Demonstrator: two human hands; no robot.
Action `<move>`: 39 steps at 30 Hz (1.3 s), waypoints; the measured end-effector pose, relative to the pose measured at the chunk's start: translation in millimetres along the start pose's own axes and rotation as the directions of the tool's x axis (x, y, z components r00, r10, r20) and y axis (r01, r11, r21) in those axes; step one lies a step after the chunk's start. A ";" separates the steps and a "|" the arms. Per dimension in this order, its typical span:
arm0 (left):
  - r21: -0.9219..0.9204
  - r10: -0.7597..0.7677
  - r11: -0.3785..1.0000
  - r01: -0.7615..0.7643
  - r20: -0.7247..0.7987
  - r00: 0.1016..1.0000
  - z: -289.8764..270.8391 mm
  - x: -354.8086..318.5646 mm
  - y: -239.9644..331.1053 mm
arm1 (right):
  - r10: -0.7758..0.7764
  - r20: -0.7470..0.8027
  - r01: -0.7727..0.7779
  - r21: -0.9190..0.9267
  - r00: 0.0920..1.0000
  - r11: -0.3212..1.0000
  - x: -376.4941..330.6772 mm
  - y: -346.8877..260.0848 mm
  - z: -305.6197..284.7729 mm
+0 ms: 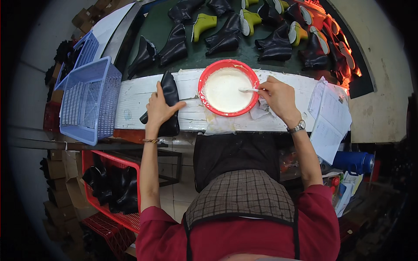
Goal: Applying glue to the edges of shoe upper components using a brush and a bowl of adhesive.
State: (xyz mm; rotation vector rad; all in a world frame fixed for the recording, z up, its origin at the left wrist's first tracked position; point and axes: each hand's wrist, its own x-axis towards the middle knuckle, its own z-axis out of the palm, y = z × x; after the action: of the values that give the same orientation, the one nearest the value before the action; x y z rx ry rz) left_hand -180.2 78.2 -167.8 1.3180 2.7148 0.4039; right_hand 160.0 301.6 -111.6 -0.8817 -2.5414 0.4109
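Observation:
My left hand (161,108) grips a black leather boot upper (171,93) lying on the white board, its thumb stretched out to the right. The foot part of the boot pokes out left of the hand. Pinched in the fingers of my right hand (278,95) is a small white-handled brush (249,90). Its tip dips into creamy white paste (226,93), probably glue, in a red bowl (203,98). The bowl stands on the board between my hands, with white smears on its rim.
Black boots (174,45) and yellow-green boot shapes (203,26) lie on the green belt (196,63) beyond the board (187,117). Blue baskets (93,102) stand left; below, a red crate (113,158) holds black boots. Papers (331,115) and a blue flask (353,162) are at right.

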 end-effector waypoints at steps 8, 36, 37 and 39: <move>-0.185 0.039 0.982 -0.048 -0.052 0.998 -2.9 1.3 -39.1 | 0.045 -0.017 -0.044 0.082 0.999 0.996 -10.1 -23.3 -12.9; -0.738 0.129 0.669 -0.085 0.003 0.992 -92.0 -45.4 113.4 | -0.285 -0.224 0.343 0.295 0.932 0.892 7.4 -35.0 -8.7; -0.723 0.113 0.680 -0.122 -0.060 0.992 -91.0 -43.7 115.0 | -0.290 -0.236 0.350 0.277 0.927 0.895 4.1 -37.4 -7.0; -0.707 0.105 0.688 -0.163 -0.125 0.987 -90.9 -38.5 116.2 | -0.283 -0.222 0.339 0.277 0.933 0.899 -3.5 -38.9 -4.7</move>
State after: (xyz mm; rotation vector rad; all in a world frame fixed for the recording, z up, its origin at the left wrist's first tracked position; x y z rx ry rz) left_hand -86.5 99.1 -49.2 1.2454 2.0935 1.3836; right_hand 144.5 270.6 -92.8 -0.3650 -2.3119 0.5821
